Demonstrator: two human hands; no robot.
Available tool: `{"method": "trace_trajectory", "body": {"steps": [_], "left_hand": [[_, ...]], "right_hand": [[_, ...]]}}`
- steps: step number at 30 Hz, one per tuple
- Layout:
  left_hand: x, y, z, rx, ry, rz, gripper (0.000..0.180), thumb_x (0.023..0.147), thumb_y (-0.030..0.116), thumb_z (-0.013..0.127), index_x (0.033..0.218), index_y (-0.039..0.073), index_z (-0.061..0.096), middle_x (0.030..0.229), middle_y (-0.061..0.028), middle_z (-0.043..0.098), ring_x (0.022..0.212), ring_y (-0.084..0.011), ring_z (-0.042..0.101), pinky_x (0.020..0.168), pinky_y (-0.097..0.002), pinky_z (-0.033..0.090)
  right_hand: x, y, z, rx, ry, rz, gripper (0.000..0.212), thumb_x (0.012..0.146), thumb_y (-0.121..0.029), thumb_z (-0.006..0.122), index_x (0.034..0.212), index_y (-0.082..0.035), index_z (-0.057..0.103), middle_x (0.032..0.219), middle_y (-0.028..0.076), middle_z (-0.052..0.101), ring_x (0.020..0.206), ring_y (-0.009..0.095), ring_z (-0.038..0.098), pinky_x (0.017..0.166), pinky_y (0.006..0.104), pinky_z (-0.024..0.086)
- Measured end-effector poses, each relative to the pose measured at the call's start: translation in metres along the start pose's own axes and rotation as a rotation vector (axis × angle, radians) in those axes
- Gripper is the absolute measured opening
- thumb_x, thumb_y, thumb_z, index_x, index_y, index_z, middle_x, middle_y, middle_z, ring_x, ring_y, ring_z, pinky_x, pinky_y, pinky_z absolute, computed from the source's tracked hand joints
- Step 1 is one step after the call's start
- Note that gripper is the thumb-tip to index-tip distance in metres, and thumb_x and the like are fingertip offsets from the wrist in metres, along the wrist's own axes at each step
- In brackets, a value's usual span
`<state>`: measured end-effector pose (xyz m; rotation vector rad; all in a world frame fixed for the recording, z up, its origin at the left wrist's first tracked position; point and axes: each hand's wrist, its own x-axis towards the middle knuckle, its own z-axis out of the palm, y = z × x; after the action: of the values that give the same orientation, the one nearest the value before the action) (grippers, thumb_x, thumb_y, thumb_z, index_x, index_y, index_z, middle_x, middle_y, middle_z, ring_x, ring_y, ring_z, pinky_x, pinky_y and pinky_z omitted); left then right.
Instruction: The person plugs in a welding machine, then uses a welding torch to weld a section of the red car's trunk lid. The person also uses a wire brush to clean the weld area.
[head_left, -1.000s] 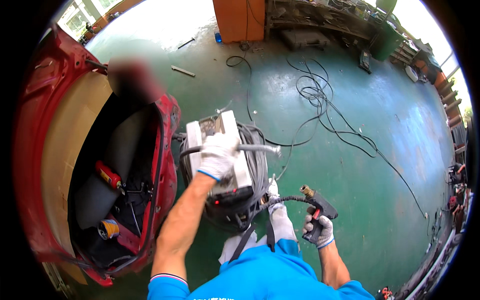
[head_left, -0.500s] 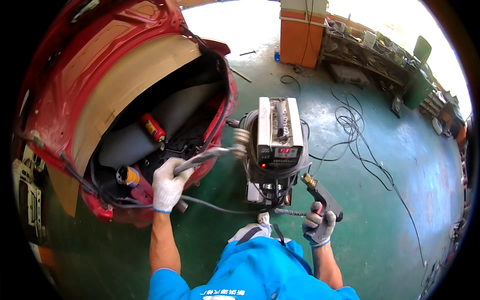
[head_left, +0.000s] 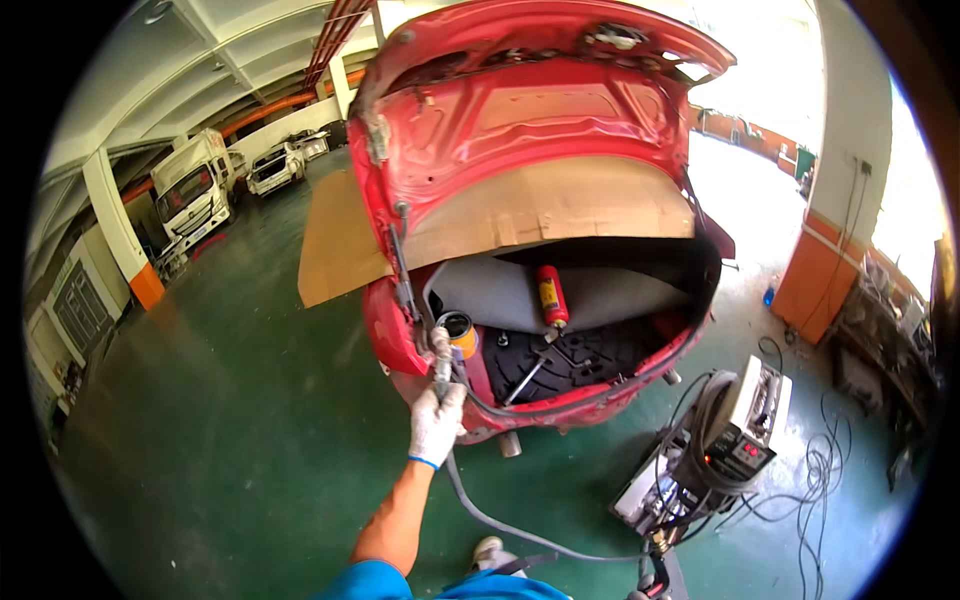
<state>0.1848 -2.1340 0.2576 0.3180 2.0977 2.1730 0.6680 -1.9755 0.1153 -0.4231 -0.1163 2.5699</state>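
Observation:
My left hand point(head_left: 436, 428), in a white knit glove, is closed around a metal ground clamp point(head_left: 441, 362) on a thick grey cable point(head_left: 505, 526). The clamp points up at the left rear corner of a red car point(head_left: 400, 330), beside a yellow-and-black can point(head_left: 459, 334) in its open trunk. At the bottom edge the welding gun point(head_left: 664, 566) shows in part, its brass nozzle upward. My right hand point(head_left: 638, 596), almost wholly cut off, is at its grip. A red spray can point(head_left: 551, 296) and a metal wrench point(head_left: 528, 380) lie in the trunk.
The welding machine point(head_left: 748, 425), wrapped in cables, stands right of the car. Loose black cables point(head_left: 820, 480) lie on the green floor beyond it. Cardboard point(head_left: 550, 205) hangs under the raised trunk lid point(head_left: 530, 110). A cluttered workbench point(head_left: 880, 340) is at right, trucks point(head_left: 190, 190) far left.
My view has swung left and up, bringing the car to the middle. My left hand has carried the clamp to the car's left rear corner. The welding gun has dropped to the lower edge.

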Motion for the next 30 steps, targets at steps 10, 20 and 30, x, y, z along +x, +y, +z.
{"method": "trace_trajectory", "body": {"steps": [10, 20, 30], "left_hand": [[0.142, 0.025, -0.123, -0.384, -0.012, 0.112, 0.038, 0.107, 0.042, 0.057, 0.102, 0.004, 0.061, 0.064, 0.0041, 0.048, 0.049, -0.0066, 0.043, 0.044, -0.0270, 0.041], [0.269, 0.021, -0.109, -0.540, -0.155, -0.005, 0.047, 0.104, 0.056, 0.053, 0.096, 0.011, 0.060, 0.060, 0.0089, 0.032, 0.046, -0.0040, 0.029, 0.041, -0.0237, 0.025], [0.277, 0.066, -0.041, -0.510, -0.248, 0.083, 0.040, 0.105, 0.045, 0.058, 0.111, 0.005, 0.064, 0.068, 0.0016, 0.051, 0.049, -0.0088, 0.041, 0.049, -0.0279, 0.036]], "right_hand": [[0.127, 0.139, 0.121, 0.020, -0.241, -0.241, 0.042, 0.091, -0.017, 0.070, 0.126, 0.001, 0.055, 0.117, 0.009, 0.058, 0.092, 0.019, 0.055, 0.081, 0.0345, 0.047], [0.197, 0.238, 0.168, -0.036, 0.128, -0.322, 0.071, 0.088, -0.019, 0.074, 0.150, -0.005, 0.043, 0.126, 0.006, 0.061, 0.081, 0.016, 0.055, 0.072, 0.0342, 0.050], [0.236, 0.221, 0.093, 0.233, 0.006, -0.439, 0.060, 0.093, -0.018, 0.069, 0.146, -0.003, 0.043, 0.128, 0.009, 0.062, 0.082, 0.014, 0.056, 0.072, 0.0329, 0.053]]}}
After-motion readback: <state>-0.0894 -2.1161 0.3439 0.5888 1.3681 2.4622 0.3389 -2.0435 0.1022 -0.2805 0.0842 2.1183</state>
